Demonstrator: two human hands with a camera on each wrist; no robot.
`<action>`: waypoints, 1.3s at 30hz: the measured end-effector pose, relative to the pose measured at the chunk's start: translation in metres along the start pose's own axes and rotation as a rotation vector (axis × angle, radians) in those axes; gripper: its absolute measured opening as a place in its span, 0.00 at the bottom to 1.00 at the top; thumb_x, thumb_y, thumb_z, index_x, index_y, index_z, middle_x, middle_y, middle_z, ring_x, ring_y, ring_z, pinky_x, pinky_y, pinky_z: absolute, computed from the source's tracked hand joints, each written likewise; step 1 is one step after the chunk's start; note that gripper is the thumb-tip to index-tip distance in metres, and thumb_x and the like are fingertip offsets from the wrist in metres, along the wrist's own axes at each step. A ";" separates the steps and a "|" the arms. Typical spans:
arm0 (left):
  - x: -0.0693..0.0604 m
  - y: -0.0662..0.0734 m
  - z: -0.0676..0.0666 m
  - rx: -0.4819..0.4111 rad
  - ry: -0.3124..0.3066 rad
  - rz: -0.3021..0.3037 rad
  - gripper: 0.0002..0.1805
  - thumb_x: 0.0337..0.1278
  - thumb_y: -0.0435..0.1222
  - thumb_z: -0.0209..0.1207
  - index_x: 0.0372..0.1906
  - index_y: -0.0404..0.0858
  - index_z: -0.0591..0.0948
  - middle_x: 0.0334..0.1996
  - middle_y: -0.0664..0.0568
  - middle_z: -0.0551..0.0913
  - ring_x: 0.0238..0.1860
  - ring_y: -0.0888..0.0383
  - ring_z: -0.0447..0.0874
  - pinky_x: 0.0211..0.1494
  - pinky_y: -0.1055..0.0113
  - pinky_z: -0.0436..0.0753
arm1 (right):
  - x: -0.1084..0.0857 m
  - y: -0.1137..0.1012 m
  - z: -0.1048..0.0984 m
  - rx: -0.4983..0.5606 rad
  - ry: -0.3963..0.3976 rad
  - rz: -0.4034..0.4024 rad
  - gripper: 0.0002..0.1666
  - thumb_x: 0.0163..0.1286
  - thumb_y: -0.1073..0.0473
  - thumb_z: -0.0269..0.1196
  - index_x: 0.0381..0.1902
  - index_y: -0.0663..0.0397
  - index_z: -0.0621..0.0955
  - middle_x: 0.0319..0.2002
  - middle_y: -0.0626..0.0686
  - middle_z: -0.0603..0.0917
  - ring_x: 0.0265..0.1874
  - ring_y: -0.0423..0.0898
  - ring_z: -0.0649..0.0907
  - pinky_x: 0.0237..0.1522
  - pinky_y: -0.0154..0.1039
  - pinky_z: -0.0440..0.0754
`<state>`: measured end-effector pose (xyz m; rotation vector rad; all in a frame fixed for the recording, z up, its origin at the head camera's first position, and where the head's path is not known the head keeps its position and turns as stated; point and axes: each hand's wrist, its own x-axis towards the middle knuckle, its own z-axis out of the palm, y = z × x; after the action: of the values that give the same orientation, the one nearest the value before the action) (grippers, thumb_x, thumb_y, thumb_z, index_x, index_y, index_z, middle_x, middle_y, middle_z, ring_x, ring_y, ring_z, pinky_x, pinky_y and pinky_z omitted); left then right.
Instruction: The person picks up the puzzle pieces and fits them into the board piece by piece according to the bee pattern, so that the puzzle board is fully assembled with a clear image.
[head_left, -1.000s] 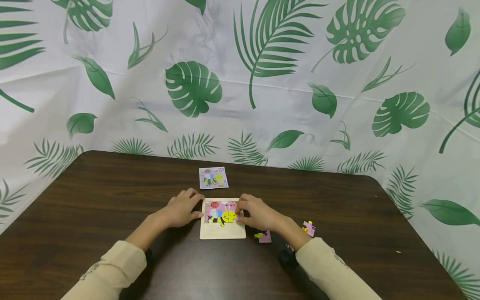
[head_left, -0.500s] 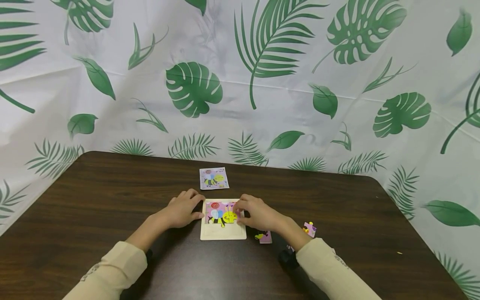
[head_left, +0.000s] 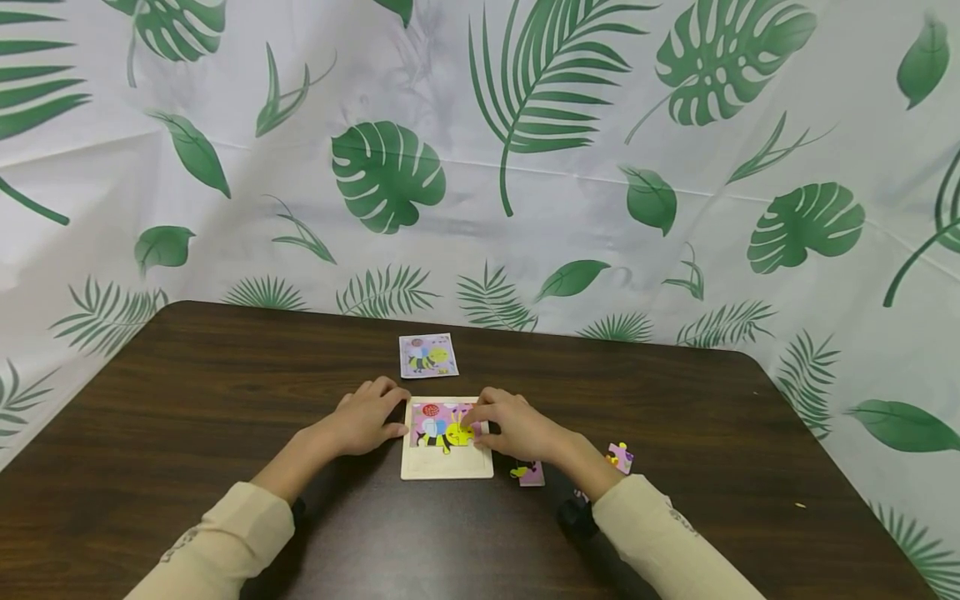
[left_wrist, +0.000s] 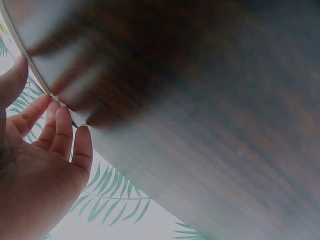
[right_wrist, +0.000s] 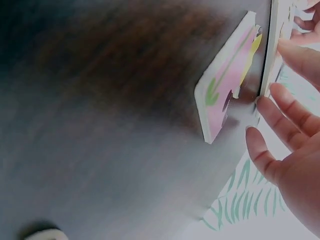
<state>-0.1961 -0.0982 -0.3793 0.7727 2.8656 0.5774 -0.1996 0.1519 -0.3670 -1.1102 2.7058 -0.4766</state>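
A square wooden puzzle tray (head_left: 446, 469) lies on the dark table. Joined bee puzzle pieces (head_left: 435, 427) fill its far part, while bare wood shows along the near part. My left hand (head_left: 366, 422) rests its thumb and fingertips along the tray's left edge; in the left wrist view these fingers (left_wrist: 62, 130) look fairly straight. Over the tray's right side, my right hand (head_left: 517, 427) reaches its index finger onto the bee's head, with the thumb at the tray's right rim. The right hand hides part of the pieces there. A loose pink puzzle piece (right_wrist: 222, 82) lies beside the tray, below the right hand.
Behind the tray lies a bee picture card (head_left: 427, 357). Another loose puzzle piece (head_left: 619, 457) is right of my right forearm, and one more piece (head_left: 581, 497) is mostly covered by that arm. A leaf-print cloth (head_left: 555, 250) hangs behind the table.
The right index finger has slid left across the puzzle, from near the tray's right side to the bee's head. The left hand and the tray stay in place.
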 end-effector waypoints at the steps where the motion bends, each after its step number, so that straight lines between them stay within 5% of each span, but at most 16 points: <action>1: 0.000 0.000 0.000 -0.001 -0.001 0.000 0.23 0.57 0.39 0.59 0.56 0.34 0.71 0.50 0.40 0.69 0.53 0.43 0.66 0.48 0.45 0.66 | 0.000 0.000 0.000 0.004 -0.002 -0.001 0.14 0.59 0.59 0.65 0.45 0.50 0.82 0.39 0.49 0.74 0.38 0.45 0.72 0.39 0.41 0.66; 39: 0.000 0.001 -0.001 0.005 -0.003 0.002 0.23 0.57 0.40 0.59 0.55 0.34 0.72 0.50 0.40 0.69 0.52 0.42 0.66 0.47 0.45 0.67 | -0.004 0.010 -0.004 0.147 0.006 -0.008 0.17 0.58 0.60 0.66 0.46 0.55 0.81 0.37 0.49 0.75 0.37 0.47 0.74 0.42 0.41 0.74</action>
<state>-0.1955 -0.0975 -0.3781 0.7760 2.8647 0.5691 -0.2045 0.1619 -0.3664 -1.0821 2.6233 -0.6689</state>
